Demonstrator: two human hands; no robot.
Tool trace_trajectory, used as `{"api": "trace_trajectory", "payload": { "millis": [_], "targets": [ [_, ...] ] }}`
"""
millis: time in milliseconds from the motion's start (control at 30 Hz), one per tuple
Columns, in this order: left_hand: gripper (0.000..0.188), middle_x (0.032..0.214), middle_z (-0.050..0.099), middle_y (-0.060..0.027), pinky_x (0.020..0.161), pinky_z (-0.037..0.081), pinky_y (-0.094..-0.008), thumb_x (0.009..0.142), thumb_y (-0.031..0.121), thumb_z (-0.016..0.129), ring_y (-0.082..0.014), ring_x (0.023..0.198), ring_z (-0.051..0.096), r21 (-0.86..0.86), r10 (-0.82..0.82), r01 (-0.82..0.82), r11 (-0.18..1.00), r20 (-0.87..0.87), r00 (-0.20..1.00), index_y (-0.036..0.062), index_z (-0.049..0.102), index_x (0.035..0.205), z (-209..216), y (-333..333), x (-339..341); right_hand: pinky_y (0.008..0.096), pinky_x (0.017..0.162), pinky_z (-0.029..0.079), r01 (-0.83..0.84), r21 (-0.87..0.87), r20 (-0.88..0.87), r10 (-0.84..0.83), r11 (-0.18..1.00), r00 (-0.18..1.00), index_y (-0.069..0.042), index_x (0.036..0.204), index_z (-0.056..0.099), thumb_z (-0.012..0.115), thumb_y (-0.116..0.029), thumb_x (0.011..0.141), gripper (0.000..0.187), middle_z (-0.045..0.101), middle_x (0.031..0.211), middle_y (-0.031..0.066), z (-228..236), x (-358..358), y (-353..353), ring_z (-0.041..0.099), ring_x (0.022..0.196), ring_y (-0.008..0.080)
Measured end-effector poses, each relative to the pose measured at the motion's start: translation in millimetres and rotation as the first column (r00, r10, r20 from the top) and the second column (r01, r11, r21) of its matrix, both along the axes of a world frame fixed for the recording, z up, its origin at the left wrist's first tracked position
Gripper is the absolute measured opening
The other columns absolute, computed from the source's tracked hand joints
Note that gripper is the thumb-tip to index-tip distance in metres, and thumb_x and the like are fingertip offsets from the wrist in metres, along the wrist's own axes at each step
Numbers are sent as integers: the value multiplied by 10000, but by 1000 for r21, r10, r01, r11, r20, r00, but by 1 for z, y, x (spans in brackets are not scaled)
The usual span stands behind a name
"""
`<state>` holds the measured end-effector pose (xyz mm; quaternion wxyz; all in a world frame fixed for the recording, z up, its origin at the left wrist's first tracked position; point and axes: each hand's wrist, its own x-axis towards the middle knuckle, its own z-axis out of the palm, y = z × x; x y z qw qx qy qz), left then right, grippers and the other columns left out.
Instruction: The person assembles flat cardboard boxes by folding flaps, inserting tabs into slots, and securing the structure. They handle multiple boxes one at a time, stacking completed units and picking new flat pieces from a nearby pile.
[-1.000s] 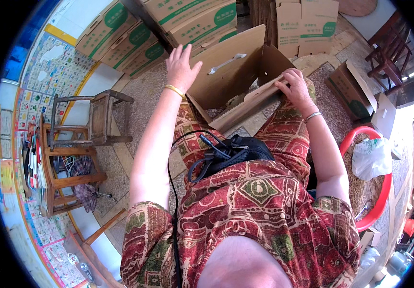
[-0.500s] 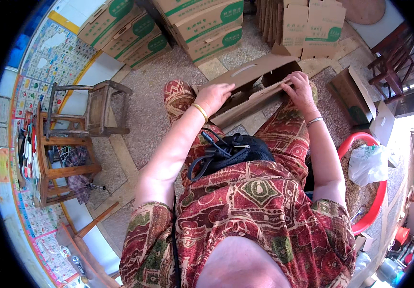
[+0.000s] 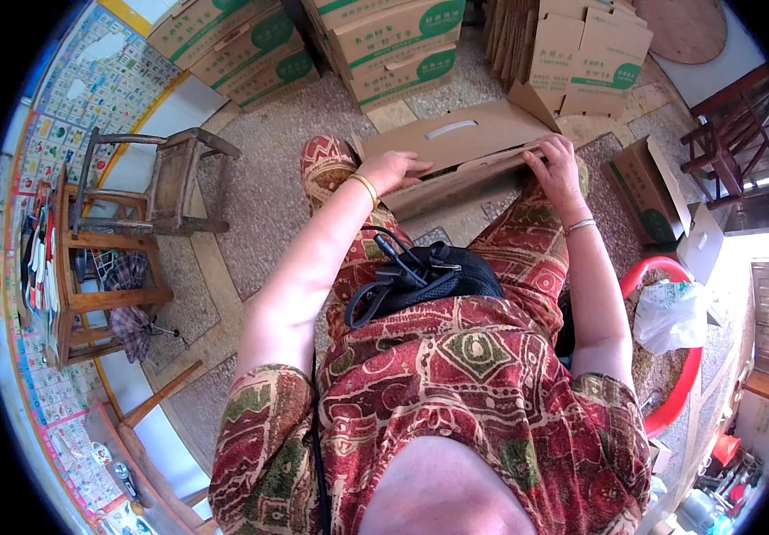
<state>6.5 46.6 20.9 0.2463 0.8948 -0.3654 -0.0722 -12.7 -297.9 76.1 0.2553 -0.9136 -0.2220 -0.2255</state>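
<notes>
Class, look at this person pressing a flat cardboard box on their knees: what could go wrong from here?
1. The cardboard box rests only across the knees, so it might slide off onto the floor.
2. The left hand and right hand press along its folded edges; fingers could get pinched or cut.
3. The black waist bag and its straps might snag the box.

A home storeroom used for box packing is suggested: printed cardboard cartons (image 3: pixel 398 40) are stacked along the wall, flat-packed boxes (image 3: pixel 594 45) are piled on a speckled terrazzo floor (image 3: pixel 259 192), and wooden chairs (image 3: pixel 166 183) and a red plastic basin (image 3: pixel 683 383) are kept nearby.
</notes>
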Motion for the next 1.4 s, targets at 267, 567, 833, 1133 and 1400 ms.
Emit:
{"api": "trace_trajectory", "payload": {
  "millis": [267,567,833,1133,1400],
  "targets": [
    [336,1171,614,-86,880,494,-376,818,171,668,-297,1030,597,14,26,-28,1000,115,993,209,643,1150,1,3,-3,407,885,417,1,16,-6,0,1000,1000,-25,884,623,666,-282,820,268,602,932,106,-1,0,0,493,1021,335],
    [350,951,671,-148,776,511,-394,880,446,562,-333,883,640,-127,543,-535,835,37,839,149,697,1008,67,28,22,405,888,414,12,-11,-97,-13,1000,995,-36,864,651,613,-343,853,309,616,915,97,10,2,-2,502,1006,319],
    [382,965,671,-160,801,502,-385,882,457,554,-337,898,636,-127,546,-549,826,-57,836,132,693,1026,68,34,29,408,876,414,26,-19,-128,-28,999,991,-40,857,665,606,-337,857,303,605,879,105,14,4,3,506,976,322],
    [390,992,668,-162,823,496,-394,890,455,542,-333,923,634,-91,556,-560,824,-62,829,130,685,1051,71,36,32,408,876,414,27,-38,-115,-32,999,993,-34,837,650,604,-362,860,331,599,874,104,10,3,0,500,976,322],
    [370,979,674,-153,798,504,-368,880,438,573,-316,895,645,-183,551,-557,810,-90,830,129,691,1044,65,38,34,409,878,422,27,-39,-117,-31,999,993,-20,848,633,617,-376,849,357,604,891,105,8,3,-2,499,994,329]
  ]
}}
